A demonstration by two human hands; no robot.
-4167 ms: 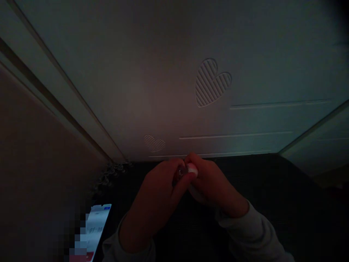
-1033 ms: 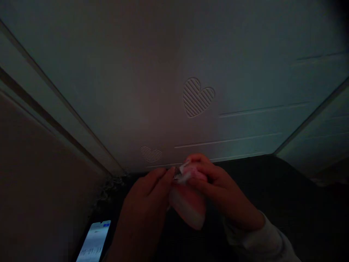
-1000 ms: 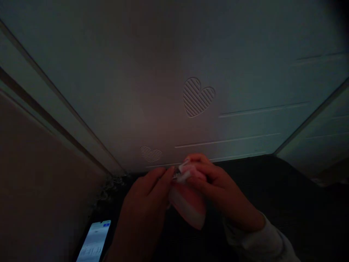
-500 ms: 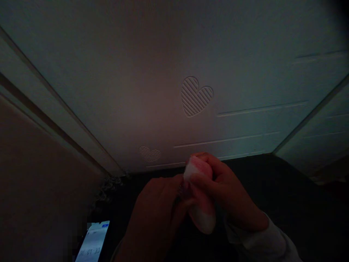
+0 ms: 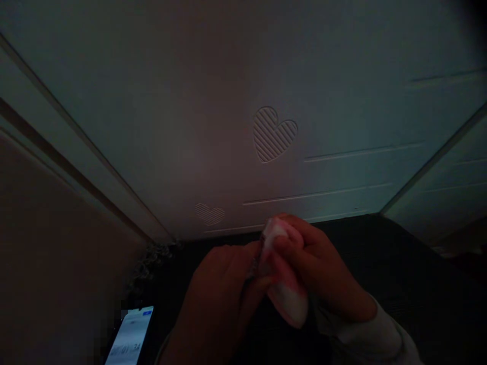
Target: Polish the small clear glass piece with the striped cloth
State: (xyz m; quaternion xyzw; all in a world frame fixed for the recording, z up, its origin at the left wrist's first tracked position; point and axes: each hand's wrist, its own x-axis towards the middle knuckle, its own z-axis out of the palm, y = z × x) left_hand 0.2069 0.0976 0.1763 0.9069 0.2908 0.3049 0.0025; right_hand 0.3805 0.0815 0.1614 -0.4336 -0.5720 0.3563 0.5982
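In dim light, two bare hands meet above a dark surface [image 5: 380, 274], close to its far edge, both busy with a soft-looking pink-and-white item [image 5: 291, 299]. The right hand [image 5: 315, 263] has this item in its grip: the thumb presses on the upper, bunched part from the near side, and the other fingers curl round the far side. The item's lower part hangs toward the near side, tilted, with a rounded pale end between the two wrists. The left hand [image 5: 218, 289] touches the item from the left, its grip narrow, thumb tip against the pink part; a small glinting piece [image 5: 252, 267] shows between thumb and fingers, too dark to identify, and I cannot tell how firmly that hand holds anything. A light sleeve [image 5: 375, 332] covers the right forearm. At the near left, well apart from the item, lies a phone [image 5: 131, 334] with its screen lit. Farther along that left side is a curly fringe [image 5: 150, 263]. Behind the hands stands a pale panel [image 5: 182, 126] bearing a large grooved heart [image 5: 272, 136], a smaller heart [image 5: 209, 215] lower to the left, and straight grooves on the right.
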